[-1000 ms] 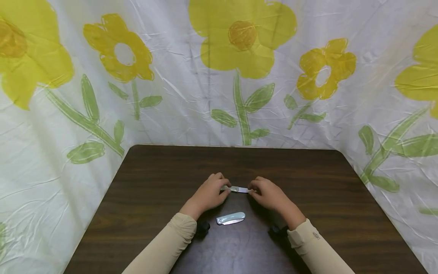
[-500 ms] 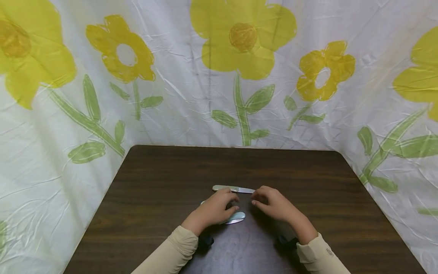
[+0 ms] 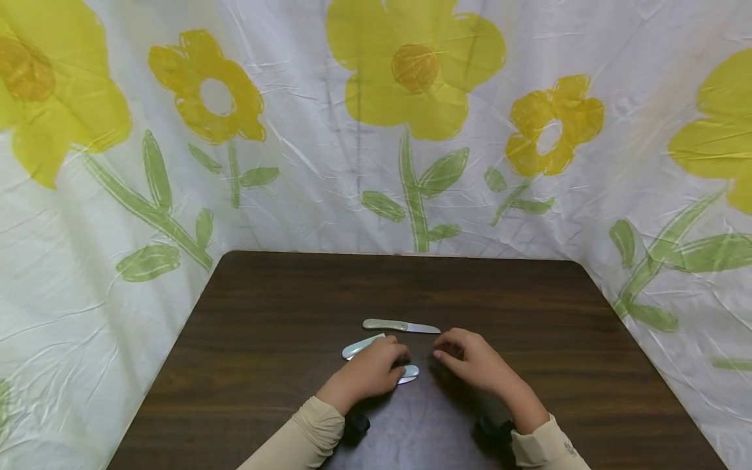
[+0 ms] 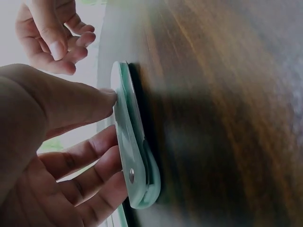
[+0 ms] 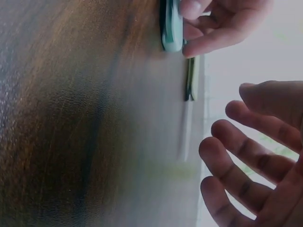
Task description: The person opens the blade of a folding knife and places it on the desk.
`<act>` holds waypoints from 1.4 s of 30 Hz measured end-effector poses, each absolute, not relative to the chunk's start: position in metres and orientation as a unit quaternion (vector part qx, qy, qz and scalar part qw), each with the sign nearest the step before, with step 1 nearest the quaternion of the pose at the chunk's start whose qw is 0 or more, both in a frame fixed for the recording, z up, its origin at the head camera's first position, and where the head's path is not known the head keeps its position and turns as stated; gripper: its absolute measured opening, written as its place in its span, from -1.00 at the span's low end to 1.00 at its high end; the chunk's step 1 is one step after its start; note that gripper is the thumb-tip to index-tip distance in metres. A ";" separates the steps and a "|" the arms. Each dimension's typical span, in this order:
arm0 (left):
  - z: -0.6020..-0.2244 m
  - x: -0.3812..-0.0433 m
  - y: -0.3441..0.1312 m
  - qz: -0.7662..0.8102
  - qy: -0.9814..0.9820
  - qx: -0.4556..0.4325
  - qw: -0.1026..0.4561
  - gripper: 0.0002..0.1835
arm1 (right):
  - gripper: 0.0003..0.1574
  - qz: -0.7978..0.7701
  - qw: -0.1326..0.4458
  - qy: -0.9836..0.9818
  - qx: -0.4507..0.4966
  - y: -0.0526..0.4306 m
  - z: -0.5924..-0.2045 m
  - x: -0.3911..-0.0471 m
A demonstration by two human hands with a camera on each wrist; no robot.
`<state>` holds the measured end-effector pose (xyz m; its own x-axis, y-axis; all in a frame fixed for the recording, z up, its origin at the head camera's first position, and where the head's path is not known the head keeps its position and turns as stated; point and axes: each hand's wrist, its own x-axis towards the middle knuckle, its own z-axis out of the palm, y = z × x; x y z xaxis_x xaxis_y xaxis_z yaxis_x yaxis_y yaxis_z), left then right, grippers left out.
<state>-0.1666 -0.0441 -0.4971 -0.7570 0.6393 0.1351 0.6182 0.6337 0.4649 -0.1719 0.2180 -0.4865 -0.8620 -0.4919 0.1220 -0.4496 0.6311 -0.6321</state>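
Observation:
In the head view my left hand (image 3: 370, 369) is over a light-blue pocket knife (image 3: 409, 372), which lies on the table with its blade partly folded. The left wrist view shows my thumb and fingertips pinching that pocket knife's handle (image 4: 128, 137) from above. Partly behind the same hand lies a second light-blue pocket knife (image 3: 360, 347). Farther back is a pale-green pocket knife (image 3: 384, 324), its blade out and pointing right. My right hand (image 3: 470, 356) hovers just right of that blade's tip, fingers loosely bent and holding nothing.
Dark wood-grain table (image 3: 282, 287) with rounded far corners. A white curtain (image 3: 305, 163) printed with yellow flowers hangs behind and along both sides. Dark wrist cameras (image 3: 355, 427) sit under the wrists.
Both hands have left the pale-green knife, now lying with its blade out. The left hand has come nearer, down to the front light-blue knife; the right has drawn back slightly.

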 end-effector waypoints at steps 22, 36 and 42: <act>-0.494 -0.163 -0.042 0.242 0.911 0.332 0.037 -0.96 | -0.81 -0.348 0.048 0.901 -0.253 0.217 -0.487 -0.170; -0.491 -0.161 -0.039 0.290 0.898 0.326 0.047 -0.93 | -0.77 -0.362 0.052 0.894 -0.257 0.216 -0.489 -0.170; -0.488 -0.164 -0.039 0.316 0.891 0.324 0.023 -0.94 | -0.75 -0.396 0.045 0.879 -0.261 0.214 -0.493 -0.171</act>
